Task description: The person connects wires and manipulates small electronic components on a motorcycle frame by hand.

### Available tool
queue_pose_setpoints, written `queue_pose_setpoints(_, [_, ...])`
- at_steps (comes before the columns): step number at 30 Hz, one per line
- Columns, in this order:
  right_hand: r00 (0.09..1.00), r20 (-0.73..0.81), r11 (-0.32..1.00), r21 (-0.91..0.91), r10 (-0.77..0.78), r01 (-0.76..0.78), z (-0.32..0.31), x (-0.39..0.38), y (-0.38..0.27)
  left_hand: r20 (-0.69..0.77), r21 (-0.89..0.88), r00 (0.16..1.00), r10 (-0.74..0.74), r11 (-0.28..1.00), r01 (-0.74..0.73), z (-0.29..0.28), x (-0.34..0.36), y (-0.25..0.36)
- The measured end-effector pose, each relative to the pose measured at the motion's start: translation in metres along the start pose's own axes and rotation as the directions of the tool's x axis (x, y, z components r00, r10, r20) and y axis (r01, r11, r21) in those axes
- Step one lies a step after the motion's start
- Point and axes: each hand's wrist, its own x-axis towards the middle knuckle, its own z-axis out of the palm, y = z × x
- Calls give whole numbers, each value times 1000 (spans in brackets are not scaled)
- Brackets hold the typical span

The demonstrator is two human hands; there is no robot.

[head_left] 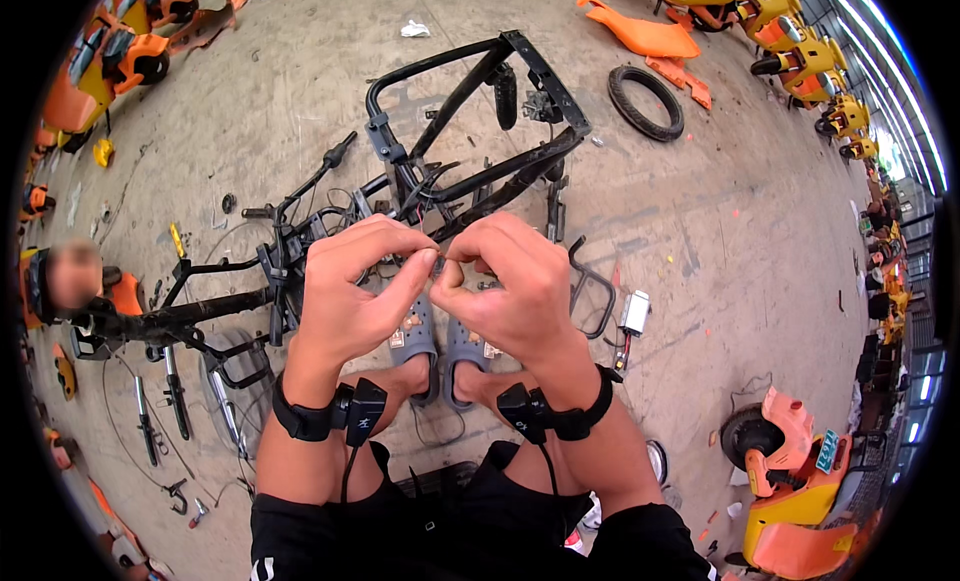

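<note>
My left hand [365,281] and my right hand [510,279] meet above my shoes, each pinched between thumb and forefinger. Their fingertips almost touch. Whatever lies between them is too small to make out. A thin reddish wire [420,215] shows just behind the left fingers; I cannot tell whether it runs into the pinch. Beyond and to the left of my hands, a black scooter frame [455,193] lies on the floor, stripped of its panels, with loose cables about it. Both wrists wear black straps with small boxes.
A tyre [646,103] and an orange panel [640,31] lie at the far right. Beside my right arm is a silver box with leads [634,313]. Shock absorbers [175,393] lie at left. An orange-yellow scooter [800,481] sits at lower right; more line both sides.
</note>
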Motion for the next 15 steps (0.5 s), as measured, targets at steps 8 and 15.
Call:
queue_pose_setpoints(8, [974,121,929,299,190,-218,-13,1,0,54,25,998,-39,999,38,-3,1,6])
queue_pose_setpoints(15, [973,199,927,330,117,-179,-16,-4,9,78,84,995,69,994,-76,0,2,3])
